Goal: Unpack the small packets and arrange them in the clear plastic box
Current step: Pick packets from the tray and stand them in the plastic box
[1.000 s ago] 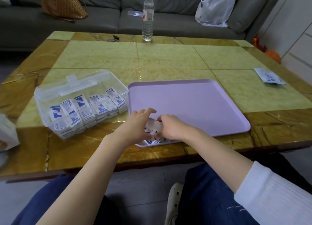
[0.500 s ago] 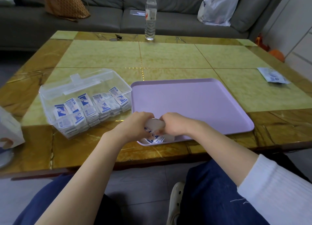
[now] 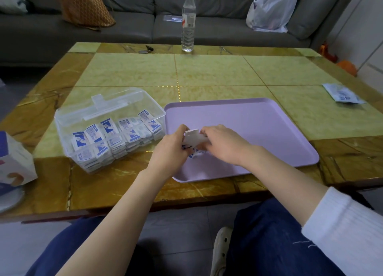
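A stack of small white-and-blue packets is held just above the near left part of the lilac tray. My left hand grips the stack from the left and my right hand grips it from the right. The lower part of the stack is hidden by my fingers. The clear plastic box stands left of the tray, open, with its lid tipped behind it. Rows of the same packets fill the box.
A water bottle stands at the table's far edge, with keys left of it. A torn wrapper lies at the right edge. A white carton sits at the left. A grey sofa is behind.
Both hands have lifted the stack of packets off the tray's near edge and raised it slightly; the white top packet now shows between the fingers. The camera has tilted a little.
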`<move>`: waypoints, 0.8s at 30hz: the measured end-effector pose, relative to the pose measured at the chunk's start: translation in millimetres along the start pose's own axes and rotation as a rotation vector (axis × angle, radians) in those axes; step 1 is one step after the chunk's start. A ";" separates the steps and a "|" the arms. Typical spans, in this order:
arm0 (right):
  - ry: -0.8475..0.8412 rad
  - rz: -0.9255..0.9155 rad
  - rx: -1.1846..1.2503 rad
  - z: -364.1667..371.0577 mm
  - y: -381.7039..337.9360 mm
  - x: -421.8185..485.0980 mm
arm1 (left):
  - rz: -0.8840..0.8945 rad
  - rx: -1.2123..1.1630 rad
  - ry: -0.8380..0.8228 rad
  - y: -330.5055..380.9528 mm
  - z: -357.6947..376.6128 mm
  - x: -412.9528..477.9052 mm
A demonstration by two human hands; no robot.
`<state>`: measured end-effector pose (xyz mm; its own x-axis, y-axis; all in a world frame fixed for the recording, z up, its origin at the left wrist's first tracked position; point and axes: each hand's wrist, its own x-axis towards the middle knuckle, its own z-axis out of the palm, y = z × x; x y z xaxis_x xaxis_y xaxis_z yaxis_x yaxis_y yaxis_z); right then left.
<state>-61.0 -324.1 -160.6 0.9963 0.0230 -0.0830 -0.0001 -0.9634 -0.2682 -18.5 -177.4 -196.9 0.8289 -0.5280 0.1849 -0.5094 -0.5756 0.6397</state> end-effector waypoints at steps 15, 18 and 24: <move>-0.052 -0.044 0.028 24.3 -5.4 0.5 | -0.022 0.029 0.017 7.6 -5.4 -4.4; -0.050 -0.053 0.069 21.0 -5.8 0.5 | -0.026 0.030 0.111 5.3 -11.1 -5.7; -0.059 -0.020 0.076 16.7 0.1 -3.0 | -0.054 0.010 0.199 5.9 -17.5 -12.7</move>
<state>-65.4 -319.8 -176.4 0.9893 0.0595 -0.1331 0.0105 -0.9395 -0.3424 -28.0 -163.2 -182.4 0.8839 -0.3628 0.2952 -0.4645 -0.6065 0.6453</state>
